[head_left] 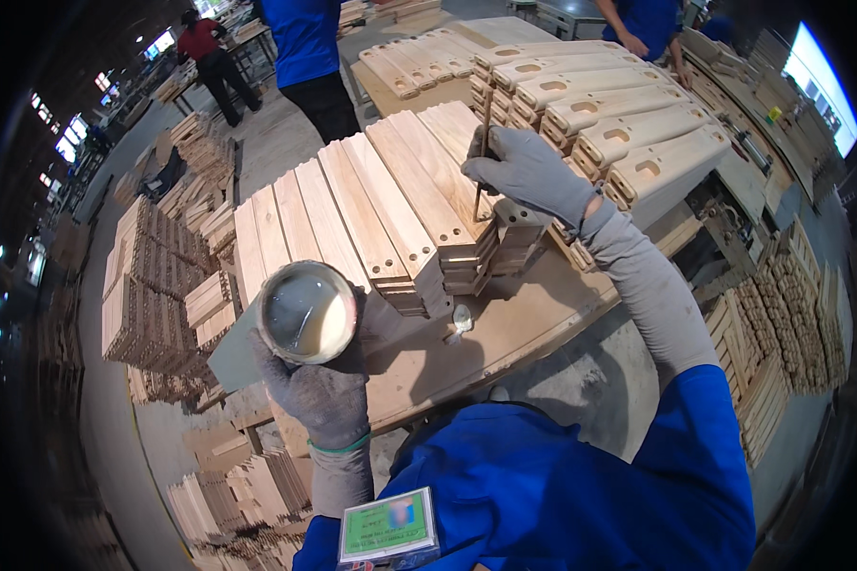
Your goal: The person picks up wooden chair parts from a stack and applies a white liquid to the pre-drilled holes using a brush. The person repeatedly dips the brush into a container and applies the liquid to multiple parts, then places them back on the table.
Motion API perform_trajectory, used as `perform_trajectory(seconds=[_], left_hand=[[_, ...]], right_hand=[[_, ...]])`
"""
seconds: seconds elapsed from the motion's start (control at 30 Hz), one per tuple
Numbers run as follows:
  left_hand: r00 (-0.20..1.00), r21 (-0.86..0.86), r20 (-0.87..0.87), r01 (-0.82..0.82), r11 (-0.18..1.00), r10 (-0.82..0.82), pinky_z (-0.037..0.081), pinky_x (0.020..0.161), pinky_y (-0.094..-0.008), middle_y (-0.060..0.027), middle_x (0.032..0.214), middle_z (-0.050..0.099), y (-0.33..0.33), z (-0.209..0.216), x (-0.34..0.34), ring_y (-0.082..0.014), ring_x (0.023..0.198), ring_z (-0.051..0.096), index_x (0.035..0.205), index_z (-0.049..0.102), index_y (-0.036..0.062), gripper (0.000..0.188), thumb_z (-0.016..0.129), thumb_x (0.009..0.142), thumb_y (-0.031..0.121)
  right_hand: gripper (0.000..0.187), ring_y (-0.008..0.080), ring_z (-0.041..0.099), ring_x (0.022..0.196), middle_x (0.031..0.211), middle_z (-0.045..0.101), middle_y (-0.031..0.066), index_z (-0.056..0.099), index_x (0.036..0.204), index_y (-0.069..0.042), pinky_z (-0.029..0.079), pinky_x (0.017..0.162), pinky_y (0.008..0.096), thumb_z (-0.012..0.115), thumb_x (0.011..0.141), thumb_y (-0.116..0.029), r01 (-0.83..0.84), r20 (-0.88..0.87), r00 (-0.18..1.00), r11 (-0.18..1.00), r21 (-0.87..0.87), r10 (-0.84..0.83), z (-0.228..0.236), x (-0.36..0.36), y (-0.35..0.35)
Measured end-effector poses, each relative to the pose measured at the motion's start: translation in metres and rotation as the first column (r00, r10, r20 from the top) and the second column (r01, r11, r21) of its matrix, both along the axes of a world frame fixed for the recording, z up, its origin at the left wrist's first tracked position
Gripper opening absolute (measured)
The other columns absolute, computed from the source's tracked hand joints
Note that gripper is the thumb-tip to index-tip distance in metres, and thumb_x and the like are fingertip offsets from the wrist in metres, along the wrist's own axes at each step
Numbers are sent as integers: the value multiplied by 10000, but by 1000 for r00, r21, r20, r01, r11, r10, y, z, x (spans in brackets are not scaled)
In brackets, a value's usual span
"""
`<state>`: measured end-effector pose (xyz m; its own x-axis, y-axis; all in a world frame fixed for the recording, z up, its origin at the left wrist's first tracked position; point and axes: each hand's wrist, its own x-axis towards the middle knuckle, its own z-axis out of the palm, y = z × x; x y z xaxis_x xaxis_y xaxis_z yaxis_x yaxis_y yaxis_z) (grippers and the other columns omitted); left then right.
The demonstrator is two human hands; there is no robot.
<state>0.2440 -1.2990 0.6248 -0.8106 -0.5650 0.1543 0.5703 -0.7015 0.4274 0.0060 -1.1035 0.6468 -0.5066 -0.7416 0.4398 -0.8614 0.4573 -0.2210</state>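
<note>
My left hand (pixel 319 395), in a grey glove, grips a round pot of whitish liquid (pixel 300 314) over the near left side of the workbench. In my right hand (pixel 533 176), also gloved, is a thin brown stick (pixel 483 157), held upright between the fingers. Its lower tip meets the end of a board near the drilled holes; whether it enters a hole I cannot tell. Beneath lie stacked wooden boards (pixel 348 195), side by side, with pairs of round holes at their near ends. A white smear (pixel 461 322) marks the bench beside the stack.
Shaped wooden parts with oval slots (pixel 628 133) are stacked at the right rear. The workbench edge (pixel 505 366) runs close to my body. Timber piles (pixel 152 276) stand on the floor at left, more (pixel 781 314) at right. Other people in blue (pixel 305 48) and red (pixel 205 40) are beyond.
</note>
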Motion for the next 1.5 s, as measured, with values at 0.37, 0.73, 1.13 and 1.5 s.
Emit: perform_trajectory(seconds=[0.37, 0.73, 1.13, 1.5], left_hand=[[856, -890, 39, -205, 406, 516, 434, 982, -345, -132, 1245, 475, 68, -32, -20, -212, 1158, 485, 1286, 359, 28, 550, 641, 816, -7], [819, -837, -59, -352, 419, 570, 395, 1010, -390, -142, 1295, 446, 110, -38, -42, -248, 1180, 480, 1342, 320, 8, 628, 644, 824, 151], [990, 2, -95, 105, 994, -105, 375, 1038, -419, -102, 1306, 470, 122, -6, -53, -236, 1188, 481, 1309, 412, 49, 462, 362, 980, 370], [992, 44, 1, 126, 991, -126, 359, 1043, -440, -97, 1307, 466, 108, -40, -67, -261, 1221, 440, 1321, 401, 53, 518, 379, 956, 419]], right_hand=[[223, 123, 627, 725, 780, 652, 90, 622, 888, 19, 520, 660, 253, 665, 818, -189, 230, 682, 624, 744, -627, 382, 55, 76, 43], [99, 292, 654, 851, 936, 651, 177, 618, 818, -13, 537, 767, 372, 621, 747, 55, -310, 210, 830, 741, -595, 516, -6, 140, 96], [114, 316, 649, 900, 996, 634, 232, 630, 859, 4, 526, 810, 396, 591, 763, 53, -9, 353, 762, 555, -832, 542, -18, 166, 116], [125, 230, 646, 743, 828, 642, 193, 591, 903, 20, 547, 655, 336, 648, 806, -33, -31, 314, 704, 469, -883, 637, -19, 136, 86]])
